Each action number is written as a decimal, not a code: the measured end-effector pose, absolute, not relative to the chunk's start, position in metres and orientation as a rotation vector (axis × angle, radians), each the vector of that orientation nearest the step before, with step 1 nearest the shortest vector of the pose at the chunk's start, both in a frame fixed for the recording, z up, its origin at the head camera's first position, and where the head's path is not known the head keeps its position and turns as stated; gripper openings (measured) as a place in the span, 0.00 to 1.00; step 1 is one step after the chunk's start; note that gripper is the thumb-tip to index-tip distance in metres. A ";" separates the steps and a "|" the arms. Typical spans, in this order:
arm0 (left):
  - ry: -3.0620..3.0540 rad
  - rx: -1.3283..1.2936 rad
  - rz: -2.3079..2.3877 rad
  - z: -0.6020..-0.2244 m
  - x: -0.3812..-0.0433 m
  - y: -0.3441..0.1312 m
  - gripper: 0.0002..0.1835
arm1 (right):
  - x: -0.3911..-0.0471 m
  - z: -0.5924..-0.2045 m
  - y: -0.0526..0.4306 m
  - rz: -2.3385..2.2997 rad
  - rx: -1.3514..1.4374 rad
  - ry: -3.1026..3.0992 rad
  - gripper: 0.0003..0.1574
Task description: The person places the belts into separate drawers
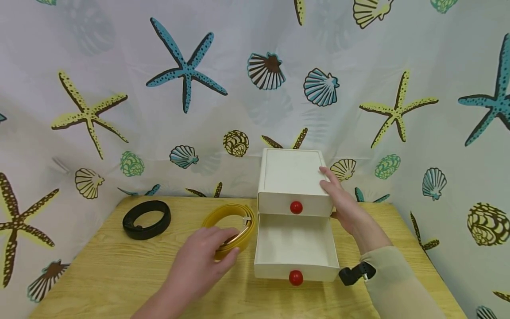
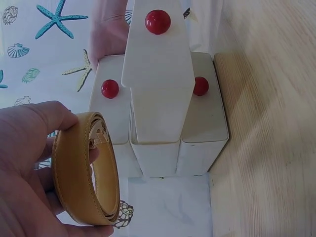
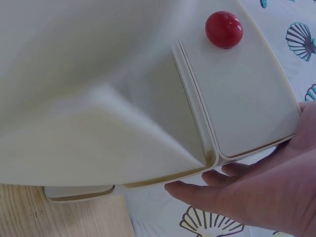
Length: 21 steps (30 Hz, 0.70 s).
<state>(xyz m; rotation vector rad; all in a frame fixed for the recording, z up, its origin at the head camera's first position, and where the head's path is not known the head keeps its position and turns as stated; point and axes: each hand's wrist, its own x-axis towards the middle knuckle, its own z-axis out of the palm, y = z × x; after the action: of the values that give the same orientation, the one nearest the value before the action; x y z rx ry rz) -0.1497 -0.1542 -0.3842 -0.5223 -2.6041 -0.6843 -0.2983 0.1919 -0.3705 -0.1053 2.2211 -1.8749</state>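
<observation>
My left hand (image 1: 199,261) grips a coiled yellow-tan belt (image 1: 215,215), thumb on one edge and fingers round the other, left of a small white drawer cabinet (image 1: 292,173). In the left wrist view the belt (image 2: 74,173) stands on edge, its buckle end partly tucked inside the coil. The cabinet's middle drawer (image 1: 295,237) is pulled out and its bare floor shows; the top drawer (image 1: 275,204) is closed. Red round knobs mark the fronts. My right hand (image 1: 346,201) rests against the cabinet's right side, fingertips at its top edge and fingers extended along the wall (image 3: 197,192).
A coiled black belt (image 1: 147,232) lies at the back left of the wooden table (image 1: 111,270). Behind and beside the table hangs a white curtain (image 1: 239,110) printed with starfish and shells. A black wrist device (image 1: 358,272) sits at my right cuff, near the open drawer's corner.
</observation>
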 end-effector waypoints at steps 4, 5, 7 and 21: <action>-2.598 -0.550 -0.697 -0.383 -0.149 -0.147 0.16 | -0.298 -0.370 0.193 -1.877 -0.112 2.215 0.41; -2.598 -0.555 -0.700 -0.383 -0.149 -0.145 0.16 | -0.298 -0.370 0.193 -1.878 -0.113 2.213 0.41; -2.605 -0.562 -0.703 -0.383 -0.149 -0.141 0.17 | -0.298 -0.370 0.193 -1.879 -0.115 2.210 0.41; -2.645 -0.673 -0.743 -0.377 -0.148 -0.109 0.16 | -0.296 -0.368 0.192 -1.873 -0.129 2.214 0.42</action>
<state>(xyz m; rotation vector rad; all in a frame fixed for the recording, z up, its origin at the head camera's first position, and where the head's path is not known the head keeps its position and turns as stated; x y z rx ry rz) -0.1476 -0.1094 -0.3770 -0.6729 -2.6445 -0.7427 -0.2964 0.1922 -0.3680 -0.1292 2.2135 -1.8725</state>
